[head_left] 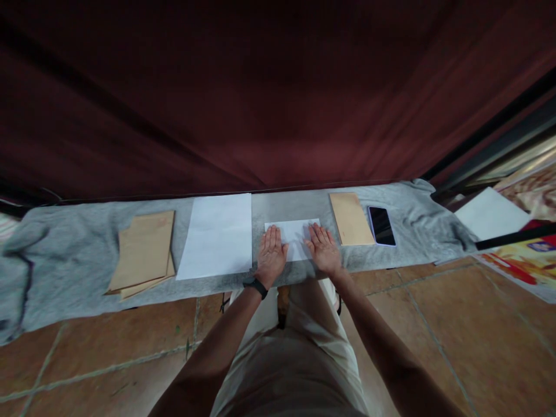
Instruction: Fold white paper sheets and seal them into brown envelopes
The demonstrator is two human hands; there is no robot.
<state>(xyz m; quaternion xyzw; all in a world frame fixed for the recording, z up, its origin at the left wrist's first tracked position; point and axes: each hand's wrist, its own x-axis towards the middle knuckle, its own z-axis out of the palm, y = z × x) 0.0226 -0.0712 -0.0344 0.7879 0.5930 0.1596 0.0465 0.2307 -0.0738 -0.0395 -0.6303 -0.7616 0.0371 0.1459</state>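
A small folded white paper (295, 236) lies on the grey cloth (69, 260) in front of me. My left hand (271, 255), with a black band on its wrist, lies flat on the paper's left end, fingers stretched out. My right hand (324, 249) lies flat on the paper's right end, fingers also out. Neither hand grips anything.
A white sheet stack (217, 234) lies left of my hands, and brown envelopes (143, 252) further left. To the right lie one brown envelope (350, 218) and a black phone (381, 226). A dark red curtain (260, 92) hangs behind. Terracotta floor tiles (456, 324) are below.
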